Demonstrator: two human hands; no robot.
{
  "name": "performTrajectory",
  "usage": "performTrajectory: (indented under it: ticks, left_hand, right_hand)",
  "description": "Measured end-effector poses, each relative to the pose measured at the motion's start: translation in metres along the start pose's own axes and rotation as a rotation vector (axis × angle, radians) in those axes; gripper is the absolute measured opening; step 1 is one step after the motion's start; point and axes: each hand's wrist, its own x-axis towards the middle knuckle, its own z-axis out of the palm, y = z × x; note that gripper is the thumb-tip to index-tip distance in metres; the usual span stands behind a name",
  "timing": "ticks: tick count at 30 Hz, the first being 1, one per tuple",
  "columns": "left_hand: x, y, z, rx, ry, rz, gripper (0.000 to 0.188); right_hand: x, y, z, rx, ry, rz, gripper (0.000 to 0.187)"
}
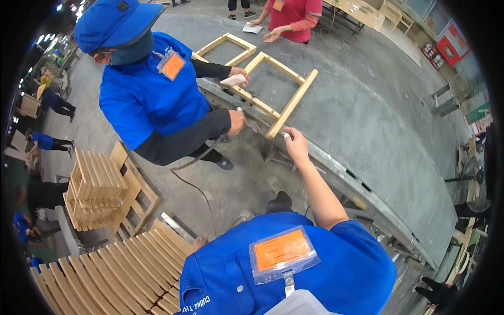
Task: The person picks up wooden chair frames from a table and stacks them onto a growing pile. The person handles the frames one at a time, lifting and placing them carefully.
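My right hand (297, 144) is closed with a small white piece (286, 136) at its fingertips; what kind of piece it is I cannot make out. It is beside the near end of a pale wooden frame (297, 101) lying on the grey table (362, 136). Only a bit of my left hand (200, 242) shows past my blue shirt, near a stack of curved wooden slats (123, 268); its fingers are hidden. Across the frame, a co-worker in blue holds a pale pad (233, 80) in one hand and a hose-fed tool (239, 109) in the other.
A second wooden frame (227, 48) lies farther along the table. The dark hose (190, 181) trails to the floor between us. Stacked wooden parts (97, 184) sit on a pallet (142, 191) at left. A person in red (294, 21) stands across the table.
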Motion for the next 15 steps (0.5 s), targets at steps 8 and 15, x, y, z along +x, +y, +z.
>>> performTrajectory:
  ticks: [8, 15]
  left_hand:
    - [-0.011, 0.053, 0.076, -0.171, 0.031, -0.12, 0.018]
    - [-0.003, 0.142, 0.128, -0.532, 0.054, -0.002, 0.021]
  right_hand:
    - [0.111, 0.036, -0.001, -0.09, -0.09, -0.017, 0.032]
    - [0.18, 0.038, 0.007, -0.172, 0.024, -0.111, 0.031]
